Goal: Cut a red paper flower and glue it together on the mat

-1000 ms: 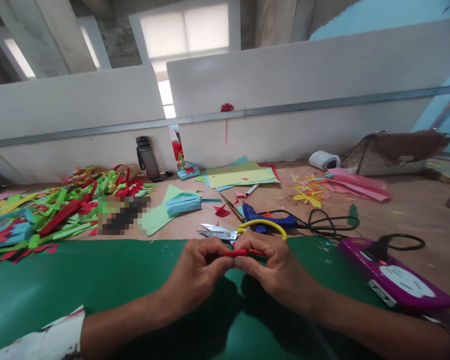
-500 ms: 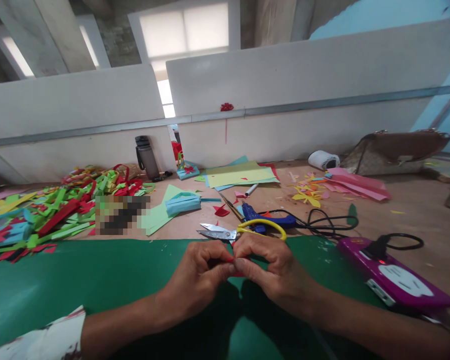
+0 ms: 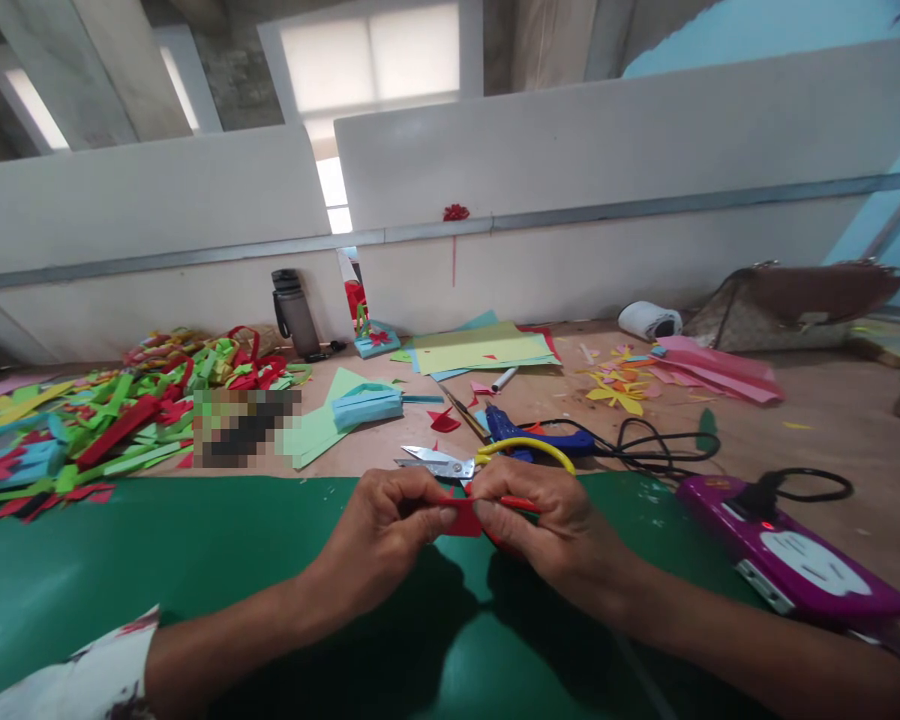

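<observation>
Your left hand [image 3: 390, 520] and right hand [image 3: 547, 525] both pinch the small red paper piece [image 3: 465, 518], just before the scissors [image 3: 487, 460]. It looks light, thin and easily creased; hold it by its edges.

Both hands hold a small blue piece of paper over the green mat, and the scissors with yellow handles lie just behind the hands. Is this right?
Not quite: the piece of paper is red, not blue, as the head view shows. The left hand and the right hand do pinch it together over the green mat, and the scissors with yellow handles lie just behind them.
</observation>
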`<state>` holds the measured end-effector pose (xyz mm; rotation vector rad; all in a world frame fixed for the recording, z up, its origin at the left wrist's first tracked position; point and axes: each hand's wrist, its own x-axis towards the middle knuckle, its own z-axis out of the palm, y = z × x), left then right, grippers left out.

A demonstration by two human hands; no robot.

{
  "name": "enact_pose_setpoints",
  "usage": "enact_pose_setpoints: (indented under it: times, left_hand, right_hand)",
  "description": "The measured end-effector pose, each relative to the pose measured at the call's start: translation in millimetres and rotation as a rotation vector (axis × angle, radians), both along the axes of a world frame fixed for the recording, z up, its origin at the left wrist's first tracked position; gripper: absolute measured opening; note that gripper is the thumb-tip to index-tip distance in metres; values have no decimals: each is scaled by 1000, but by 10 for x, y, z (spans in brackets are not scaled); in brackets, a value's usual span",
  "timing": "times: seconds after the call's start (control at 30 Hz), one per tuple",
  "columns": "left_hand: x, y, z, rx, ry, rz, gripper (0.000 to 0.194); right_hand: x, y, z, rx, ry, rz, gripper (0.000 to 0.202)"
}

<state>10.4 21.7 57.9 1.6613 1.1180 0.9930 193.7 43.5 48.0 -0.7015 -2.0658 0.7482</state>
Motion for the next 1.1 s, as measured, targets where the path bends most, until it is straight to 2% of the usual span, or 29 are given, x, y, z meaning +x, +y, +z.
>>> enact_pose_setpoints:
  times: [0.17,0.27,0.37,0.5,0.77,0.93,1.1]
  left_hand:
    - [54,19,-86,21,27,-7,17]
    - [88,-5,-110,169,143,8,19]
    - [90,-22,-107,271,214,-1,22]
    - [48,-32,-48,301,266,-28,24]
    - [-10,-62,83,258,296,39,19]
    - [-24,-50,74,202,279,55,19]
    - [-9,-41,26,110,115,-14,22]
  right_hand:
    - [-4,8,-22,32,-31,-34,16]
    - [4,-7,-18,48,-78,-18,17]
    - [11,-24,-2,54,-96,-4,18]
    - [11,-22,14,42,-87,1,19]
    - [12,-7,5,6,-41,-37,19]
    - [15,13,16,-3,-36,-49,19]
    - [10,21,25,-6,-30,-73,19]
